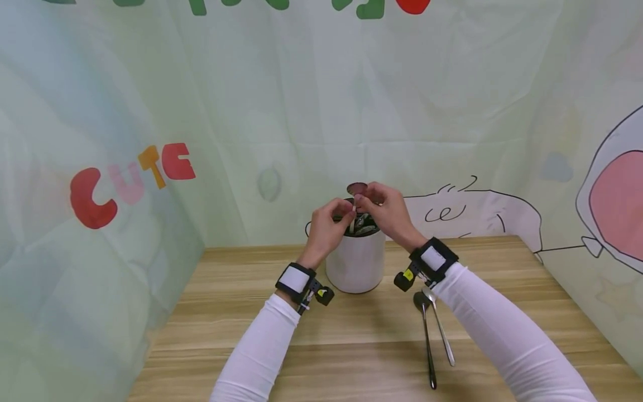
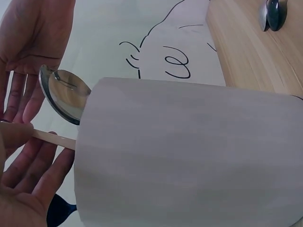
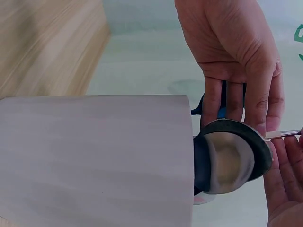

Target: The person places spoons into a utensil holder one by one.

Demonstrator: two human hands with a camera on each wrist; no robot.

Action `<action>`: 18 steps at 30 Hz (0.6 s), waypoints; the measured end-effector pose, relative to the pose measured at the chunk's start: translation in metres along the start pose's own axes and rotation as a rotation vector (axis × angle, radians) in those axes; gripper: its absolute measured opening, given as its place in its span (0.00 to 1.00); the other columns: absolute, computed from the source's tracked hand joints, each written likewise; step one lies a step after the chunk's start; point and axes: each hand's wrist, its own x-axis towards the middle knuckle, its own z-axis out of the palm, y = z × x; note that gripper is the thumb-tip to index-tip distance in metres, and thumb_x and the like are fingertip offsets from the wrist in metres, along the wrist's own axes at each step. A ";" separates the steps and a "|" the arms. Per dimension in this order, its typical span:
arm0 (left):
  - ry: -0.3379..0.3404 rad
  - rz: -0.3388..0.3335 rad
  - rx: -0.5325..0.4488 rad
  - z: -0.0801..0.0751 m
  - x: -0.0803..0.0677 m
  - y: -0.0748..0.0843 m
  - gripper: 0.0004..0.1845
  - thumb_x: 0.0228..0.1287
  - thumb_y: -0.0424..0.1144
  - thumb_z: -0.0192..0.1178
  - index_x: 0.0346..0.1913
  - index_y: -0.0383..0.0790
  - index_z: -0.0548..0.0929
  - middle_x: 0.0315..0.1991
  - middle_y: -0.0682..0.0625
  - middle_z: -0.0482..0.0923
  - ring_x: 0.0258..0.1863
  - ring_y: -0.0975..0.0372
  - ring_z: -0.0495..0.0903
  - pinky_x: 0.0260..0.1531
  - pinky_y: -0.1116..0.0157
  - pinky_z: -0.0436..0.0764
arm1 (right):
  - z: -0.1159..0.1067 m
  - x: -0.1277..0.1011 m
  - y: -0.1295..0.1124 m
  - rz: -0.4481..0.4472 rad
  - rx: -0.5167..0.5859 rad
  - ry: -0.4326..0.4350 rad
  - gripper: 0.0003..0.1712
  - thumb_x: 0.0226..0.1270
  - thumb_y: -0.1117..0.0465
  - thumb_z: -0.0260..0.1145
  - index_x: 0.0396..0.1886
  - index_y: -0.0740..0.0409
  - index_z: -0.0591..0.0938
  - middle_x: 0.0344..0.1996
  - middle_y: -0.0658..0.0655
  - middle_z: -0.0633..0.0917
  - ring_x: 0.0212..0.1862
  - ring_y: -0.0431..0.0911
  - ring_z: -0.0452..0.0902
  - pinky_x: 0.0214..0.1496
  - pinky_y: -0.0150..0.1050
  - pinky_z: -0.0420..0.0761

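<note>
A spoon with a reddish-brown bowl [image 1: 357,188] stands bowl-up over the mouth of a white canister [image 1: 354,265]. My left hand [image 1: 325,226] pinches the pale handle [image 2: 54,139] between thumb and fingers, just over the rim. Higher up, close under the bowl, my right hand [image 1: 390,211] pinches the same spoon with its fingertips. More utensils crowd the canister's dark opening; a shiny metal spoon [image 2: 66,97] and a dark blue one [image 2: 59,210] poke out beside my fingers. The lower end of the handle is hidden inside the canister.
A black spoon [image 1: 427,335] and a silver spoon [image 1: 443,335] lie side by side on the wooden table [image 1: 241,312], to the right of the canister, near my right sleeve. Printed cloth [image 1: 301,111] hangs behind the table and along both sides.
</note>
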 end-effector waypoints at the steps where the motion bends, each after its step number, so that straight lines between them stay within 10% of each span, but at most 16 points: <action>1: -0.001 0.000 0.002 0.000 0.000 -0.001 0.06 0.66 0.36 0.64 0.42 0.38 0.83 0.41 0.44 0.86 0.42 0.56 0.85 0.44 0.57 0.82 | 0.001 0.000 0.001 0.005 0.002 -0.004 0.14 0.70 0.54 0.64 0.40 0.62 0.81 0.40 0.63 0.86 0.44 0.53 0.86 0.49 0.46 0.85; 18: 0.014 0.024 0.008 -0.003 -0.003 -0.008 0.05 0.66 0.36 0.63 0.42 0.40 0.83 0.39 0.46 0.87 0.39 0.58 0.86 0.44 0.59 0.83 | 0.010 -0.006 0.013 -0.023 -0.146 -0.018 0.09 0.70 0.58 0.64 0.42 0.58 0.84 0.38 0.58 0.89 0.42 0.48 0.85 0.47 0.44 0.82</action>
